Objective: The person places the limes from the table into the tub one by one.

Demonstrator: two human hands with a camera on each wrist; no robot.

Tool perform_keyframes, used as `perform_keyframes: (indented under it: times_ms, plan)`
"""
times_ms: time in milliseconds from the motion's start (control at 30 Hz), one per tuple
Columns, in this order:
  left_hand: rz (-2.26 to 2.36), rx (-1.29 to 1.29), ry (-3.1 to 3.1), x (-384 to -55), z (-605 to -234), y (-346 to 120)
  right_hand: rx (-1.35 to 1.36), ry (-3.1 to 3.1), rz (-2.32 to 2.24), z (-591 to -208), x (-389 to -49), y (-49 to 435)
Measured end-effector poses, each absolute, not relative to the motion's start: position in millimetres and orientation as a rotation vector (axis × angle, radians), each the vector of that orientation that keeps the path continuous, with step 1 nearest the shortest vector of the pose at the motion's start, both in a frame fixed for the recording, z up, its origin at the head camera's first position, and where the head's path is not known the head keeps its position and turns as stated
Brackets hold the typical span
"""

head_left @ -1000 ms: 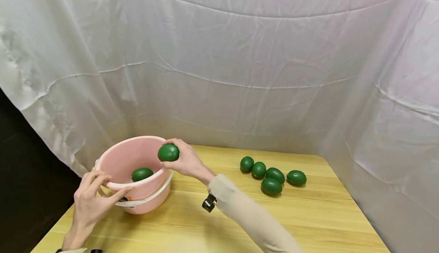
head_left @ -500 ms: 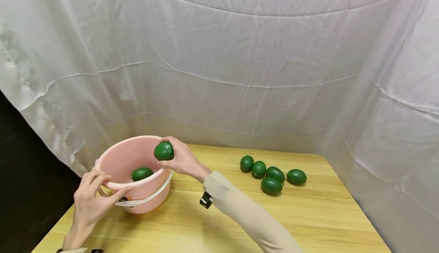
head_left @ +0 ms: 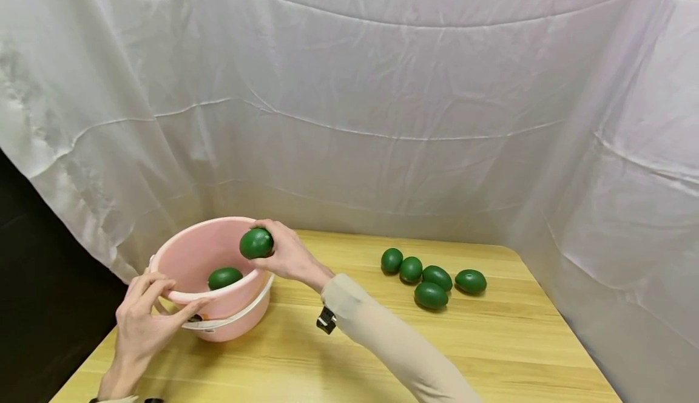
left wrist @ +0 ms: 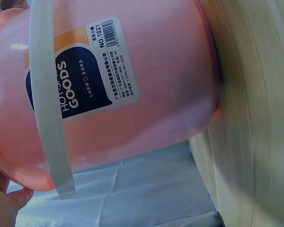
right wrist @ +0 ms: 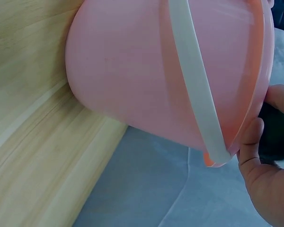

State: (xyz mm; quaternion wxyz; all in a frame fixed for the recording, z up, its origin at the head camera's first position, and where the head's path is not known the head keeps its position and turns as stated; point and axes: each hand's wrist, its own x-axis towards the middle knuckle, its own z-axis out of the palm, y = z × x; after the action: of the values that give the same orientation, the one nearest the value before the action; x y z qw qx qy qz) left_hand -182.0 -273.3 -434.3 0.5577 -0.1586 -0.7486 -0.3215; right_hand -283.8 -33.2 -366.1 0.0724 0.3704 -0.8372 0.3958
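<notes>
A pink bucket (head_left: 232, 324) with a pale handle (left wrist: 47, 94) stands at the left of the wooden table. My left hand (head_left: 144, 315) grips its near-left rim, the thumb outside and the fingers over the edge. Inside the bucket lies one green avocado (head_left: 224, 278). At the right rim my right hand (head_left: 289, 254) holds another avocado (head_left: 256, 243) over the opening. In the right wrist view the thumb (right wrist: 250, 142) is right at the rim and the held avocado (right wrist: 276, 135) is partly hidden by the fingers.
Several more avocados (head_left: 431, 295) lie grouped on the right half of the table (head_left: 491, 342). A pale curtain (head_left: 349, 87) hangs behind and to the sides. The table's back edge runs close behind the bucket.
My right hand has moved a little left with the avocado, bringing it further over the bucket's opening. My left hand keeps its place on the rim.
</notes>
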Motion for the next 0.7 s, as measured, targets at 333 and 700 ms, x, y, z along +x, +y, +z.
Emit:
perform_keyframes:
  times_ms: [333, 700]
  plan:
    - [-0.746, -0.379, -1.755, -184, -434, -275, 1.104, -2.529, 1.184, -367, -283, -33]
    - [-0.759, -0.379, -1.75, -182, -432, -271, 1.064, -2.447, 1.319, -378, -279, -28]
